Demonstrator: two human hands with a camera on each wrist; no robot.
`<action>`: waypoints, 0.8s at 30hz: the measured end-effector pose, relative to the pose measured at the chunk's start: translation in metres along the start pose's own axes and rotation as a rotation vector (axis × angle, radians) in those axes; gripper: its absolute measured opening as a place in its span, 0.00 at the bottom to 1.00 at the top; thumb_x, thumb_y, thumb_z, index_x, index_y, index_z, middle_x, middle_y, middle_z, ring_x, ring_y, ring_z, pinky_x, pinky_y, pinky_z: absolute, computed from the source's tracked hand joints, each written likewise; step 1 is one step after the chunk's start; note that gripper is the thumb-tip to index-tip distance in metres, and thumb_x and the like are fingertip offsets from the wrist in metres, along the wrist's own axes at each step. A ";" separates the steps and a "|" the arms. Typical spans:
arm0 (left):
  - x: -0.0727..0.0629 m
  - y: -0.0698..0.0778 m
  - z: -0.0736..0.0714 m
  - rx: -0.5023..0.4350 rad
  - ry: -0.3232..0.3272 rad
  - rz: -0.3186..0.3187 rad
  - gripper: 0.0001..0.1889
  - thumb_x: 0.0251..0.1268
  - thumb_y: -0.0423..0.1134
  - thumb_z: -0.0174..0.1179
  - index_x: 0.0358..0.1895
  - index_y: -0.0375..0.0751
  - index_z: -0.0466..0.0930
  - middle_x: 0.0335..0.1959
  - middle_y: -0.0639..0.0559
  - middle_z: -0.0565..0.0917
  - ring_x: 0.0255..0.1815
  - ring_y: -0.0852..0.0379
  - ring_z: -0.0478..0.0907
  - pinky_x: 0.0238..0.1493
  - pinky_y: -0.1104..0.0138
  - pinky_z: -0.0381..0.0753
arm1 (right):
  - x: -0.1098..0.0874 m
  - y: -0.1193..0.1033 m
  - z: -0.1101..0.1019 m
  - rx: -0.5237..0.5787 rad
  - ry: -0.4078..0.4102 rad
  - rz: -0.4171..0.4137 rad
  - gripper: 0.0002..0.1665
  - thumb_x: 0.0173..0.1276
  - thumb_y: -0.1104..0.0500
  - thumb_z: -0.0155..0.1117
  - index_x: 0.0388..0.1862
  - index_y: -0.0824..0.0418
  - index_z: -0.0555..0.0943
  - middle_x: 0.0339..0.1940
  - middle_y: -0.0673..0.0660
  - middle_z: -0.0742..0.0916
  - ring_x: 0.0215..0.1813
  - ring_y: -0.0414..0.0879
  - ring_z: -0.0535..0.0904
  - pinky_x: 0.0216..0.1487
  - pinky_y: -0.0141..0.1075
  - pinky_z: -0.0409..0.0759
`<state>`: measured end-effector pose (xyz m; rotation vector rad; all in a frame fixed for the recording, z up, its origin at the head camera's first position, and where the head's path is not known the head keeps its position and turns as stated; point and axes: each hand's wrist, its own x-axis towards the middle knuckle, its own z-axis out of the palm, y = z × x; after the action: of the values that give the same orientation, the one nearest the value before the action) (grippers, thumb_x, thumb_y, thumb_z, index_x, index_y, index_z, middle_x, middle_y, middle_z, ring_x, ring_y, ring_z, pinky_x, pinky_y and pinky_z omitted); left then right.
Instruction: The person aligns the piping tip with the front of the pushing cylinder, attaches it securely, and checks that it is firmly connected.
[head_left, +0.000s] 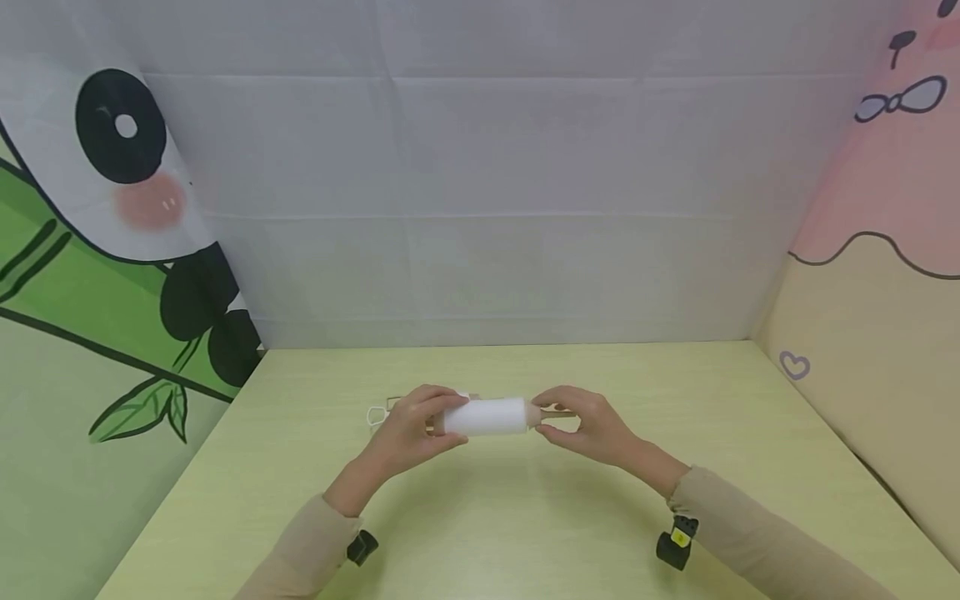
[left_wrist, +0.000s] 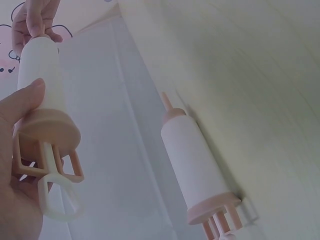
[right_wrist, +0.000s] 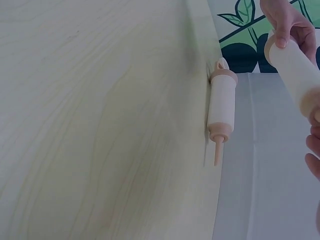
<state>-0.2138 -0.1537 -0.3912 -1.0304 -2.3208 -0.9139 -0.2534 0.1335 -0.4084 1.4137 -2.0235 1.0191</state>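
A white icing syringe (head_left: 491, 417) with beige ends lies sideways between both hands over the table. My left hand (head_left: 420, 423) grips its barrel at the handle end, thumb along the side. In the left wrist view, its beige finger loops (left_wrist: 74, 167) and white plunger ring (left_wrist: 60, 215) stick out past that hand. My right hand (head_left: 588, 425) pinches the beige tip end, where a thin nozzle (head_left: 558, 414) shows between finger and thumb. A second, similar syringe (left_wrist: 192, 160) lies on the table behind; in the head view it is mostly hidden by the left hand and the held syringe.
The pale wood table (head_left: 495, 533) runs back to a light grey cloth wall (head_left: 480, 208). Printed cartoon panels stand at the left (head_left: 97, 333) and right (head_left: 877, 333). A small black camera (head_left: 362, 547) is on the left wrist, another (head_left: 677, 542) on the right.
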 end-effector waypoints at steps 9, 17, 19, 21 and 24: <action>-0.002 -0.003 0.000 0.012 -0.004 0.008 0.24 0.39 0.31 0.72 0.46 0.37 0.79 0.43 0.43 0.78 0.42 0.48 0.76 0.27 0.77 0.78 | 0.000 -0.002 0.001 0.008 -0.012 -0.006 0.20 0.57 0.58 0.67 0.47 0.62 0.76 0.44 0.55 0.81 0.45 0.46 0.79 0.39 0.32 0.81; -0.001 -0.003 0.002 -0.001 0.003 0.008 0.24 0.39 0.31 0.73 0.46 0.37 0.79 0.43 0.43 0.77 0.42 0.49 0.75 0.27 0.77 0.78 | 0.000 -0.001 0.000 -0.020 0.014 -0.030 0.20 0.49 0.67 0.71 0.43 0.62 0.78 0.41 0.55 0.83 0.42 0.46 0.80 0.37 0.32 0.81; -0.001 -0.003 0.002 0.000 0.003 0.007 0.24 0.39 0.31 0.72 0.46 0.37 0.79 0.44 0.43 0.77 0.42 0.49 0.75 0.27 0.77 0.78 | 0.000 -0.001 0.000 -0.022 0.013 -0.028 0.20 0.48 0.68 0.71 0.42 0.62 0.78 0.40 0.55 0.83 0.41 0.46 0.80 0.37 0.32 0.81; -0.002 -0.003 0.003 -0.001 0.004 0.011 0.24 0.40 0.31 0.72 0.46 0.37 0.79 0.43 0.44 0.77 0.42 0.49 0.75 0.26 0.77 0.78 | -0.001 0.000 0.000 -0.024 0.009 -0.021 0.20 0.49 0.67 0.71 0.43 0.62 0.79 0.40 0.55 0.83 0.41 0.46 0.81 0.37 0.31 0.81; -0.002 -0.003 0.003 -0.001 0.008 0.019 0.24 0.39 0.31 0.72 0.46 0.37 0.79 0.43 0.43 0.77 0.41 0.48 0.76 0.25 0.78 0.78 | -0.002 0.000 0.000 -0.034 0.005 -0.022 0.18 0.52 0.63 0.70 0.43 0.62 0.79 0.40 0.55 0.84 0.41 0.46 0.81 0.36 0.31 0.81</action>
<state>-0.2157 -0.1540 -0.3956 -1.0459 -2.2999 -0.9107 -0.2529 0.1349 -0.4097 1.4115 -2.0076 0.9729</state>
